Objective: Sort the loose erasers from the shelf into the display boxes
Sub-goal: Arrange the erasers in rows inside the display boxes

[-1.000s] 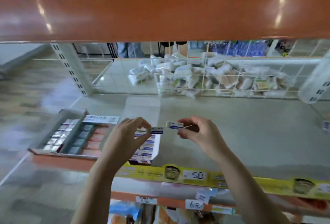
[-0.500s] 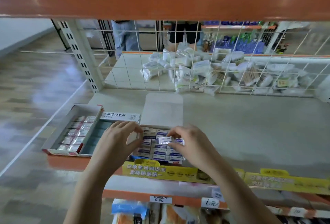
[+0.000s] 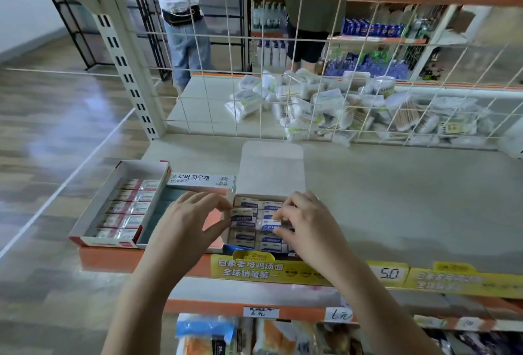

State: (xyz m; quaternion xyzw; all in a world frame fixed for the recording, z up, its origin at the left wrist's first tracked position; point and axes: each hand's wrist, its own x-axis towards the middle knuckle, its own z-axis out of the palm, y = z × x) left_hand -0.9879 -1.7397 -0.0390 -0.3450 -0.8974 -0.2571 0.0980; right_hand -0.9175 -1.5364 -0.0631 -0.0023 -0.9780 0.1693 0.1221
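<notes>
Both hands are working over an open display box [image 3: 256, 223] sitting at the front edge of the grey shelf [image 3: 396, 193]. The left hand [image 3: 186, 227] is pinching a blue-and-white eraser [image 3: 242, 216] between thumb and fingertips at the box's left column, while the right hand [image 3: 311, 227] is holding another eraser [image 3: 268, 225] with curled fingers over the right column. That box is lying with its plain lid flap [image 3: 271, 165] folded back onto the shelf, and it is showing two columns of blue-and-white erasers packed side by side, nearly full.

Just to the left, a second box [image 3: 181, 185] with Korean lettering on its raised flap is sitting partly under the left hand; its contents are looking teal and pink but are too blurred to name. Farther left, touching it, a red-and-white box [image 3: 121, 204] is holding a row of wrapped erasers with red sleeves, its far end unfilled.

Behind a white wire grid [image 3: 311, 71] at the back, a heap of clear plastic packets [image 3: 339, 105] is lying on the neighbouring shelf. Yellow price strips [image 3: 283, 268] are running along the shelf's front lip.
</notes>
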